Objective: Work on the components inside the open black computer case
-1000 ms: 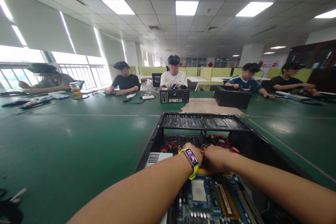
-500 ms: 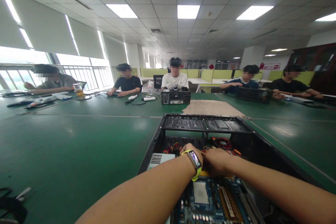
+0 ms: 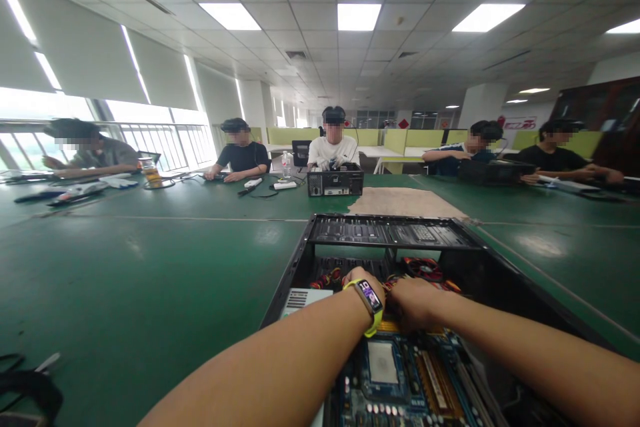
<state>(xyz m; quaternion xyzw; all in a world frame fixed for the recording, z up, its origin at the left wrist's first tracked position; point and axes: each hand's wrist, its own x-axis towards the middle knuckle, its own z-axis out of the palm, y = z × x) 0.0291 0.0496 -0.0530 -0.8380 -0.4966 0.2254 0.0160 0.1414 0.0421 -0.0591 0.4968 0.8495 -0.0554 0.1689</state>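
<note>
An open black computer case lies in front of me, with a blue motherboard inside it. My left hand, with a yellow-green banded watch at the wrist, reaches into the middle of the case. Close beside it on the right is my right hand, bent downward among red, yellow and black cables. The fingers of both hands are hidden by the hands themselves and the cables, so what they hold cannot be made out. A silver power supply sits left of my left hand.
Across the green table several people sit working. The person opposite has another computer case. A brown sheet lies beyond my case. Black cables are at the lower left.
My hands stay at nearly the same place in the case. On the right, a co-worker's dark case has tilted down, and the view has shifted slightly.
</note>
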